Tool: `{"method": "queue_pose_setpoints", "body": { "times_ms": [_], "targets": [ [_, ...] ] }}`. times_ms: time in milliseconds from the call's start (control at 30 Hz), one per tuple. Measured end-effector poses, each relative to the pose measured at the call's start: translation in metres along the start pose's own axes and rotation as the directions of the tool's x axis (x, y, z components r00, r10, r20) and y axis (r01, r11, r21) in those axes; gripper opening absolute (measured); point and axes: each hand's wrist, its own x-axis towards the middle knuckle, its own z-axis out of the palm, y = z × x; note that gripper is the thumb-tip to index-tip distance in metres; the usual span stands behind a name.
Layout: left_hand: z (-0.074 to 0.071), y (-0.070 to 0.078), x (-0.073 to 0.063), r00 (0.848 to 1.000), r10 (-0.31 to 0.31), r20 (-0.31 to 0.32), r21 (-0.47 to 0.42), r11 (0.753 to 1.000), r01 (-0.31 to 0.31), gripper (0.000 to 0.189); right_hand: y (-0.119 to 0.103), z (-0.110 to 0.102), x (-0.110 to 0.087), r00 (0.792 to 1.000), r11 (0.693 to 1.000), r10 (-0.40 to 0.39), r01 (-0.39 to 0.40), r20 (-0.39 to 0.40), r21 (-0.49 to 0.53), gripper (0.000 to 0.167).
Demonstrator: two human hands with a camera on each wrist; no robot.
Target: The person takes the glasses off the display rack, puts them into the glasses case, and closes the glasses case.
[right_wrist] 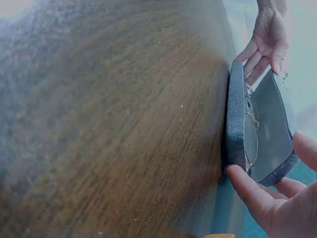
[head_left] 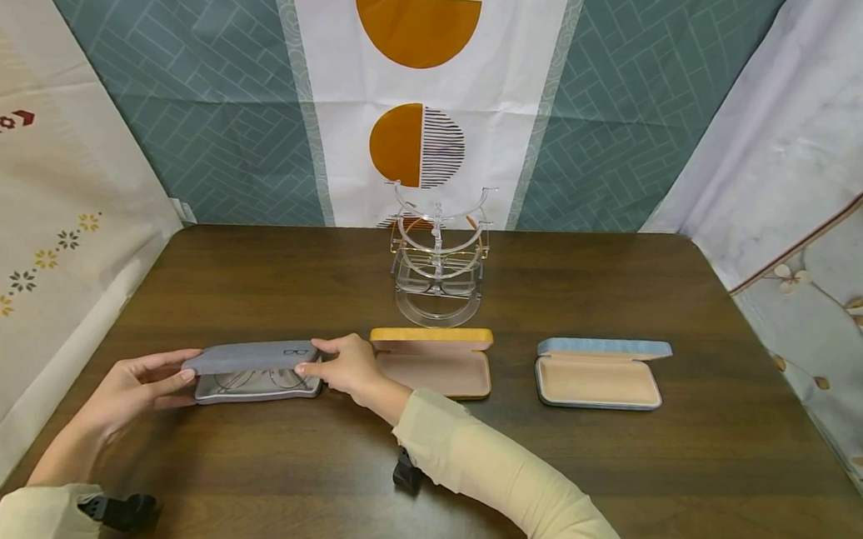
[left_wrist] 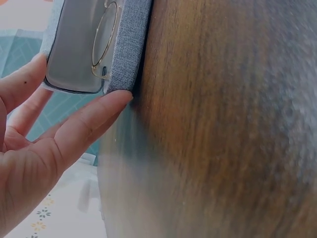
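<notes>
A grey fabric glasses case (head_left: 252, 359) lies at the left of the table, its lid partly raised. Inside it rests a pair of thin-rimmed eyeglasses (right_wrist: 251, 141), partly hidden under the lid. My left hand (head_left: 130, 386) holds the case's left end; in the left wrist view the thumb is at the lid's edge and a finger at the base's corner. At the opposite end my right hand (head_left: 353, 368) grips the case, with the thumb by the lid and one fingertip against the base in the right wrist view.
A yellow glasses case (head_left: 434, 336) stands open just beyond my right hand, partly covered by it. Farther right is an open blue glasses case (head_left: 606, 347). Behind them, a clear tiered stand (head_left: 436, 316) holds eyeglasses. Curtains hang around the wooden table (head_left: 274, 484).
</notes>
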Motion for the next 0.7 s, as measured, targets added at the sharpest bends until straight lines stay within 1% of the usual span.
{"method": "queue_pose_setpoints", "body": {
  "times_ms": [100,167,233,267,333,400,467,567,700],
  "targets": [
    [0.0001,-0.0011,-0.0008,1.000,0.004,-0.002,-0.005,1.000,-0.004,0.035,0.0003,0.0003,0.0002,1.000,1.000,0.003,-0.003,-0.003,0.000,0.050],
    [0.0003,-0.0018,-0.0015,1.000,-0.005,-0.005,0.005,1.000,0.005,0.036,0.0016,0.0007,0.0003,1.000,1.000,-0.006,0.006,-0.002,-0.002,0.050],
    [0.0006,-0.0023,-0.0018,1.000,-0.018,-0.016,0.045,0.999,0.019,0.033,0.0031,0.0016,0.0000,1.000,1.000,-0.020,0.020,-0.006,-0.018,0.047],
    [0.0008,-0.0026,-0.0020,0.999,-0.023,-0.024,0.086,0.996,0.025,0.032,0.0040,0.0022,-0.0002,1.000,0.999,-0.029,0.028,-0.009,-0.039,0.046],
    [0.0011,-0.0026,-0.0020,0.999,-0.026,-0.046,0.187,0.982,0.034,0.031,0.0053,0.0035,-0.0010,0.999,0.997,-0.040,0.039,-0.008,-0.072,0.044],
    [0.0010,-0.0019,-0.0016,0.997,-0.023,-0.071,0.283,0.958,0.043,0.030,0.0053,0.0045,-0.0019,0.999,0.993,-0.052,0.050,-0.014,-0.111,0.041],
    [0.0007,-0.0012,-0.0014,0.995,-0.023,-0.092,0.352,0.935,0.054,0.031,0.0050,0.0051,-0.0023,0.998,0.989,-0.065,0.063,-0.015,-0.137,0.041],
    [0.0007,-0.0004,-0.0015,0.993,-0.033,-0.111,0.382,0.921,0.074,0.032,0.0047,0.0053,-0.0020,0.996,0.986,-0.082,0.078,-0.021,-0.148,0.041],
    [0.0015,0.0000,-0.0014,0.993,-0.037,-0.113,0.396,0.915,0.079,0.032,0.0059,0.0053,-0.0006,0.995,0.985,-0.091,0.086,-0.029,-0.152,0.040]
  ]
}}
